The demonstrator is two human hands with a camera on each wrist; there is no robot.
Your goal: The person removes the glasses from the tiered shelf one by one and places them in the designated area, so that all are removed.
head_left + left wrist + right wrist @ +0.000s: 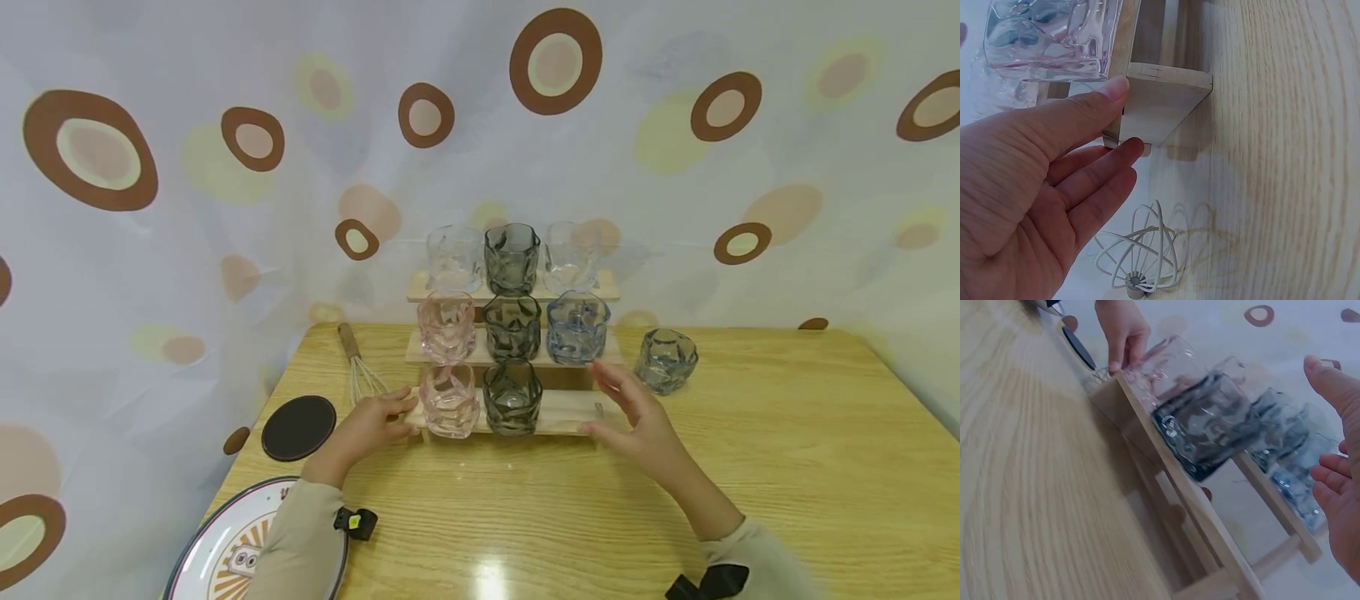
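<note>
A three-step wooden rack stands against the patterned backdrop with faceted glasses on it. Its bottom step carries a pink glass and a smoky grey glass; bare wood shows at that step's right end. On the middle step are pink, smoky and blue glasses. The top step holds a smoky glass between two clear ones. My left hand pinches the bottom step's left end, thumb on the near side. Beside the right end, my right hand is spread, holding nothing; the right wrist view shows it apart from the rack.
A grey-blue glass stands on the table right of the rack. To the left are a whisk and a black round coaster. A printed plate lies at the front left, partly under the left sleeve.
</note>
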